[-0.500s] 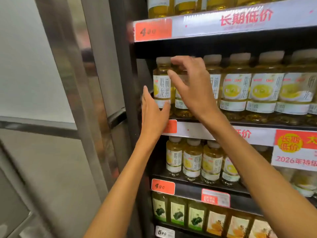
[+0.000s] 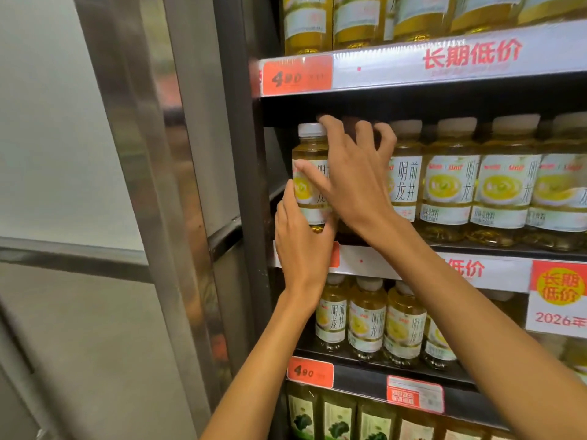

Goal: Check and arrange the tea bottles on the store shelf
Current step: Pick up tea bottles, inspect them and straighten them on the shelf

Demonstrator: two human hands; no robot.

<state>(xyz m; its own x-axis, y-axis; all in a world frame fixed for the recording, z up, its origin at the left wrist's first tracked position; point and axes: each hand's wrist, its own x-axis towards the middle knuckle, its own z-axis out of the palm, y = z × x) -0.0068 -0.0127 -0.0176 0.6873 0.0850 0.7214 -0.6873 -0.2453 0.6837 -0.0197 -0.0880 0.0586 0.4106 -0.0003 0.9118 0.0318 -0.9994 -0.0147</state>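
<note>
Low in the middle of the frame, our left hand [image 2: 303, 246] cups the bottom of a clear plastic bottle of yellow tea with a white cap [image 2: 312, 160], fingers curled round it. Just above, our right hand [image 2: 352, 182] lies over the next bottle, fingers spread apart, thumb touching the first bottle's label. That bottle stands at the left end of the black metal shelf [image 2: 476, 247]. More yellow tea bottles [image 2: 505, 188] line up to the right.

Both hands meet at the leftmost tea bottle [image 2: 310, 173]: left hand [image 2: 301, 239] grips its base, right hand [image 2: 352, 173] reaches over the neighbouring bottle beside it.
</note>
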